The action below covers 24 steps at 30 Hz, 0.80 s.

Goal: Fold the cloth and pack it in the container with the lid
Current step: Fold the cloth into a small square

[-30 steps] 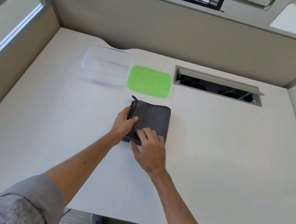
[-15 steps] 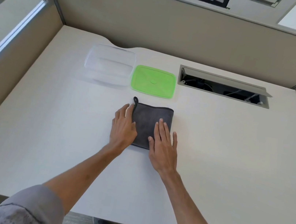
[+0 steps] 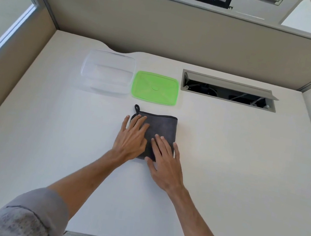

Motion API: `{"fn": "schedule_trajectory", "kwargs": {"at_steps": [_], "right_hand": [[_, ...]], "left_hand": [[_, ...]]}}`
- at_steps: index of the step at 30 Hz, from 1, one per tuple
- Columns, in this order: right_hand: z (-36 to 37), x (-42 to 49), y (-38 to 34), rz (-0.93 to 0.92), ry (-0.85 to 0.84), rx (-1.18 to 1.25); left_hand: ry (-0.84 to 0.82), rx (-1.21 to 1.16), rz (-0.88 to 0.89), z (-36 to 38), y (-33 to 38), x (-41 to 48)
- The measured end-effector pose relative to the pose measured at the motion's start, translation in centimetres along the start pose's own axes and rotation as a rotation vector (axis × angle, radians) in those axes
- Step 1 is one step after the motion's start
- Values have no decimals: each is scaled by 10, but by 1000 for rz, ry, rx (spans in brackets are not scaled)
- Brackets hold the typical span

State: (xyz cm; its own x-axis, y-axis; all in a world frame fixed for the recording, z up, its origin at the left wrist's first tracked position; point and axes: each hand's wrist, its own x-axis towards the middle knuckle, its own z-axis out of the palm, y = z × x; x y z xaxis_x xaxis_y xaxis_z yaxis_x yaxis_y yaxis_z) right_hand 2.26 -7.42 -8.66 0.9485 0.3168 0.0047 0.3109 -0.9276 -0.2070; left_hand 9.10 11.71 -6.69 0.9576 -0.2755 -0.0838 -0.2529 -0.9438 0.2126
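1. The grey cloth [image 3: 160, 130] lay folded into a small square under both sets of fingers.
2. The left hand [image 3: 131, 136] and right hand [image 3: 164, 163] pressed flat, fingers spread, pinching nothing.
3. Beyond the fingertips, the clear container [image 3: 106, 73] stood empty and the green lid [image 3: 155, 88] lay beside it.
4. Folding looked done; packing and lidding remained.

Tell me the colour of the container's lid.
Bright green lid, lying beside the clear container; seen in the head view.

Bare desk [image 3: 225, 158] around cloth [image 3: 164, 127]
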Motion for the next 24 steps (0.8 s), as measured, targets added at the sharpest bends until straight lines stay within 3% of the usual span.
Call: {"fn": "schedule_trajectory", "kwargs": {"at_steps": [5, 12, 18, 24], "right_hand": [[-5, -5, -11, -119, 2, -76], [-16, -5, 3, -175, 41, -207], [-34, 1, 28, -110, 96, -226], [-47, 14, 50, -22, -76, -103]], "left_hand": [[-96, -7, 71, -15, 2, 30], [-204, 180, 4, -8, -9, 18], [-231, 407, -122, -15, 14, -14], [-305, 538, -118, -25, 43, -36]]}}
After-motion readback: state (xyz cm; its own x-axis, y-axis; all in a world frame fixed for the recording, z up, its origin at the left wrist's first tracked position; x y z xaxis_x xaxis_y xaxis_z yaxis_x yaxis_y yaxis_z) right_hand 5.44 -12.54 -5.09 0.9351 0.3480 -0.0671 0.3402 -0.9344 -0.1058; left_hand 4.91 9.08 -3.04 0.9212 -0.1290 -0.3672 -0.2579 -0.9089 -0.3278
